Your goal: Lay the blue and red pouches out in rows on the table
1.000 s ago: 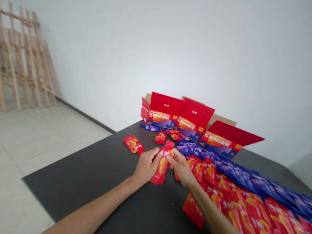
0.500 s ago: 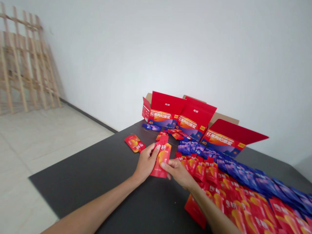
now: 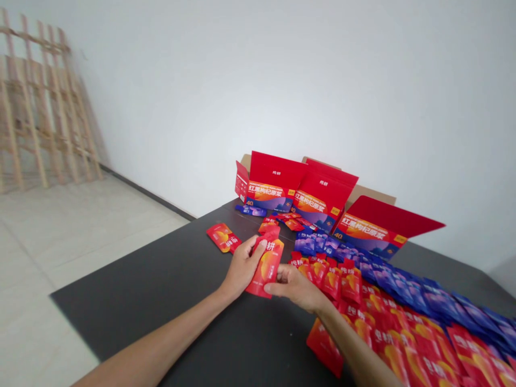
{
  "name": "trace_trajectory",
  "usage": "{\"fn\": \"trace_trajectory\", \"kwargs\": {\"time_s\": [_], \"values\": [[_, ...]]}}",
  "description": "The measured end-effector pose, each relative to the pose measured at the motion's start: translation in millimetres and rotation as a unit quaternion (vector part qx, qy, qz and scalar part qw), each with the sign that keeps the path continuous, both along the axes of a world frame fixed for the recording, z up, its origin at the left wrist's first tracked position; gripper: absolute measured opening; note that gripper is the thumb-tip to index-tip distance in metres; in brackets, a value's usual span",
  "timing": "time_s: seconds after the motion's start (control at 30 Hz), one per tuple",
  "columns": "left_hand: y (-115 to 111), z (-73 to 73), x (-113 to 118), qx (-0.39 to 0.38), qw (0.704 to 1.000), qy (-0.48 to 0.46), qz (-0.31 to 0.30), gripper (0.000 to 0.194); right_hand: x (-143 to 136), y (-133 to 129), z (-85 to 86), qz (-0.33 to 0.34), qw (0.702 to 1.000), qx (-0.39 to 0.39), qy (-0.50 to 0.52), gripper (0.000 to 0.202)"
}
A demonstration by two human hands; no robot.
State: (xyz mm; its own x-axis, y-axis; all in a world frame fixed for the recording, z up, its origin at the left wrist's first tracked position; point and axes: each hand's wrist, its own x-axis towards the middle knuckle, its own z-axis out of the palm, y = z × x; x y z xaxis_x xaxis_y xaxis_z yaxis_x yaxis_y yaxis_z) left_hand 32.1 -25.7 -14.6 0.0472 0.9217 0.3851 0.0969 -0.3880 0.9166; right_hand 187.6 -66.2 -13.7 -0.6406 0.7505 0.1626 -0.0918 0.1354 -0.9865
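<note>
- Head view: the left hand (image 3: 238,269) grips a red pouch (image 3: 266,270) from its left side, thumb laid over the printed front (the fingers behind it are hidden).
- The right hand (image 3: 296,289) pinches the same pouch at its lower right edge, thumb on the front, the other fingers curled and partly out of sight.
- That pouch is held above the black table (image 3: 173,290), between the two hands, its narrow top pointing away from the person and its printed face turned up.
- Just beyond the left hand, a single red pouch (image 3: 221,236) lies on the table.
- To the right, many red pouches (image 3: 403,344) lie in overlapping rows, partly covered by the right forearm.
- Behind them runs a long overlapping line of blue pouches (image 3: 407,287).
- Three printed boxes stand toward the wall (image 3: 193,107) with flaps open: a left box (image 3: 268,200), a middle box (image 3: 314,207) and a right box (image 3: 365,236).
- One blue pouch (image 3: 252,211) lies in front of the left box (a few red pouches are scattered near it).
- Far left, a wooden rack (image 3: 57,107) leans by the wall on the pale floor (image 3: 100,236).
</note>
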Motion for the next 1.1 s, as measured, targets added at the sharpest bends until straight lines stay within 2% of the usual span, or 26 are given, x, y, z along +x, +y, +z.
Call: {"fn": "trace_trajectory", "kwargs": {"time_s": [0.03, 0.17, 0.3, 0.4, 0.5, 0.63, 0.77, 0.9, 1.0, 1.1], "values": [[0, 0.0, 0, 0.003, 1.000, 0.007, -0.003, 0.029, 1, 1, -1.0, -0.017, 1.000, 0.012, -0.011, 0.044], [-2, 0.9, 1, 0.017, 0.999, 0.028, 0.000, 0.029, 1, 5, -5.0, -0.157, 0.982, 0.096, -0.033, 0.042], [-1, 1.3, 1, 0.031, 0.999, 0.040, -0.004, 0.032, 3, 9, -2.2, -0.187, 0.973, 0.132, -0.030, 0.040], [0, 1.4, 1, 0.009, 0.998, 0.059, -0.019, 0.034, 14, 15, 0.1, -0.245, 0.958, 0.144, -0.043, 0.040], [0, 0.9, 0, -0.028, 0.996, 0.061, -0.054, 0.033, 34, 27, -0.6, -0.338, 0.925, 0.155, -0.075, 0.039], [1, -3.0, 2, -0.022, 0.992, 0.072, -0.104, 0.027, 64, 55, -2.2, -0.444, 0.864, 0.130, -0.200, 0.031], [2, -8.9, 2, -0.012, 0.984, 0.128, -0.122, 0.021, 80, 91, -6.7, -0.471, 0.830, 0.094, -0.284, 0.031], [2, -11.9, 2, 0.009, 0.979, 0.168, -0.118, 0.021, 78, 111, -13.7, -0.487, 0.803, 0.058, -0.340, 0.038], [1, -12.5, 2, 0.019, 0.971, 0.215, -0.099, 0.021, 76, 111, -9.3, -0.485, 0.808, 0.040, -0.333, 0.035], [2, -13.1, 2, 0.024, 0.964, 0.251, -0.085, 0.021, 83, 98, 9.6, -0.466, 0.837, 0.027, -0.286, 0.032]]}}
